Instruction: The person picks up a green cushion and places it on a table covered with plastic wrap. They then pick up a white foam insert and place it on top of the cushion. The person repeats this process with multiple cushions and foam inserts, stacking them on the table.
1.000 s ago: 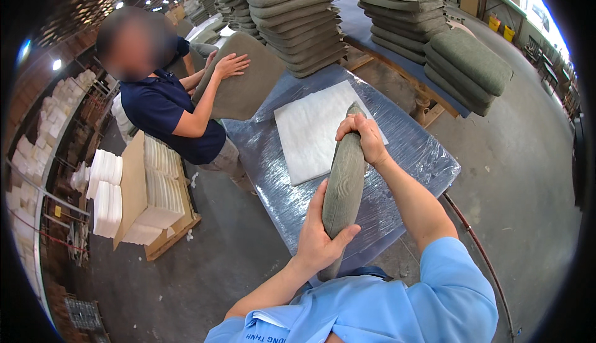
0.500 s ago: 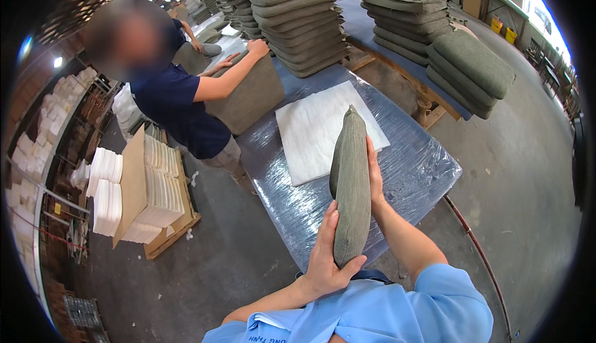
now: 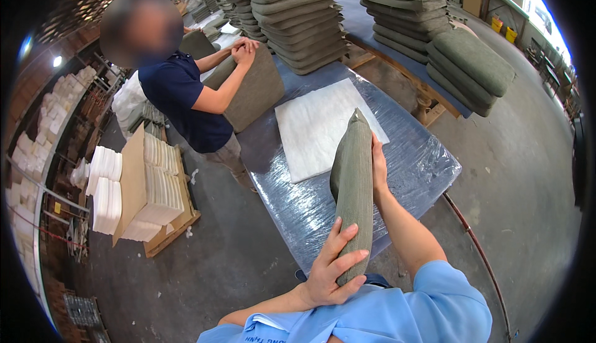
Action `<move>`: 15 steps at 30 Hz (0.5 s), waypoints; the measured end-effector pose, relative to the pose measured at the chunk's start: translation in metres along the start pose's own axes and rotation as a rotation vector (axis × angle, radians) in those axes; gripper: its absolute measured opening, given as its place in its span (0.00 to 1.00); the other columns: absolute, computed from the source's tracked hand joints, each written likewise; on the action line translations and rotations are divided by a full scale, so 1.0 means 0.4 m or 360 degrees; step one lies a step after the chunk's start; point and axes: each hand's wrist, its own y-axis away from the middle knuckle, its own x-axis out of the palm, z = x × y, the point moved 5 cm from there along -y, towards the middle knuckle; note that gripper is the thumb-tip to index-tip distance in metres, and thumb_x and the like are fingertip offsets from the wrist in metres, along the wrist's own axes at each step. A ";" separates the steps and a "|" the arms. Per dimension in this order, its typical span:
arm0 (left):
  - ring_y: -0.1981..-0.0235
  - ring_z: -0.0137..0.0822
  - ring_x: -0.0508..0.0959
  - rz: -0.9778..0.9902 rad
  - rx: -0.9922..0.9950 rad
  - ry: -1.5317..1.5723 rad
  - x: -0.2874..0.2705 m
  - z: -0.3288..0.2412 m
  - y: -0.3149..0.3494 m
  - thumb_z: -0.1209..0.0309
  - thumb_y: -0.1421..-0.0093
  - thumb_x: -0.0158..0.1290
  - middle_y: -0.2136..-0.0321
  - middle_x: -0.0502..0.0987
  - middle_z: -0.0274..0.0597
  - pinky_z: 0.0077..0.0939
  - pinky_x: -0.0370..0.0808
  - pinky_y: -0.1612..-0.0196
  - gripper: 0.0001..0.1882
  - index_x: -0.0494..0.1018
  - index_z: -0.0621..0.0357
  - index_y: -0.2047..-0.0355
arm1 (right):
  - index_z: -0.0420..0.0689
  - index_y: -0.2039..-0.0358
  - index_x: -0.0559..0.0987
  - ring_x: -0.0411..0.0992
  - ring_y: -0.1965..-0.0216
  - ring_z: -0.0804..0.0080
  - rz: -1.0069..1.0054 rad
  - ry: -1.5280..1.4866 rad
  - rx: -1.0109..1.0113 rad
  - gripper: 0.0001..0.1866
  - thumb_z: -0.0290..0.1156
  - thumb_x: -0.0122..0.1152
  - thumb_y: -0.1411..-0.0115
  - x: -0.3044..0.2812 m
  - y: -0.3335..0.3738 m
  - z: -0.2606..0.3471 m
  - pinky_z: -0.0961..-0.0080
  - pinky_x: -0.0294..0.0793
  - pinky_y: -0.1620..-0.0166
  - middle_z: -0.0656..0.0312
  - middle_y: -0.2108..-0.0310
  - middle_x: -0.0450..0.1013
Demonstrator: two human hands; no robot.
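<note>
A grey-green fabric cushion (image 3: 354,188) stands on edge between my hands, close to my body, with a pointed corner at its far end. My left hand (image 3: 335,262) wraps round its near end, fingers spread across the edge. Against the cushion's right side, toward the far end, lies my right hand (image 3: 379,166); the fingers are partly hidden behind it. Beyond and left of the cushion, a white square sheet of padding (image 3: 313,135) lies flat on the plastic-covered table (image 3: 273,200).
A co-worker in a dark shirt (image 3: 180,94) stands at the table's left, hands on another upright cushion (image 3: 257,91). Tall cushion stacks (image 3: 298,23) rise at the back, more cushions (image 3: 469,63) at right. White pads (image 3: 164,181) sit on a pallet; a hose (image 3: 475,240) runs along the right.
The cushion has shifted slightly toward me and right. My left hand has slid round its near end, fingers now over the edge. The co-worker's hands have come together atop the other cushion.
</note>
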 end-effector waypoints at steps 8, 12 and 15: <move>0.26 0.73 0.48 0.0047 0.0000 0.0218 -0.024 -0.017 0.065 0.65 0.39 0.62 0.30 0.59 0.64 0.67 0.42 0.27 0.18 0.75 0.55 0.49 | 0.44 0.29 0.64 0.68 0.41 0.69 0.0074 -0.0032 0.0173 0.38 0.62 0.41 0.25 0.028 -0.121 0.033 0.69 0.65 0.36 0.56 0.36 0.68; 0.24 0.71 0.41 0.0178 0.0035 0.0379 -0.071 0.000 0.101 0.62 0.37 0.60 0.29 0.58 0.64 0.64 0.36 0.26 0.17 0.75 0.55 0.52 | 0.42 0.48 0.78 0.73 0.59 0.75 0.0035 0.0174 0.0100 0.29 0.58 0.49 0.27 0.017 -0.151 0.040 0.74 0.72 0.52 0.63 0.58 0.77; 0.24 0.69 0.40 0.0241 0.0045 0.0374 -0.108 0.010 0.140 0.61 0.36 0.58 0.29 0.57 0.64 0.64 0.36 0.26 0.17 0.76 0.55 0.50 | 0.43 0.64 0.80 0.71 0.64 0.78 0.0058 0.0340 0.0119 0.25 0.55 0.56 0.29 0.089 -0.140 0.065 0.75 0.69 0.58 0.67 0.67 0.75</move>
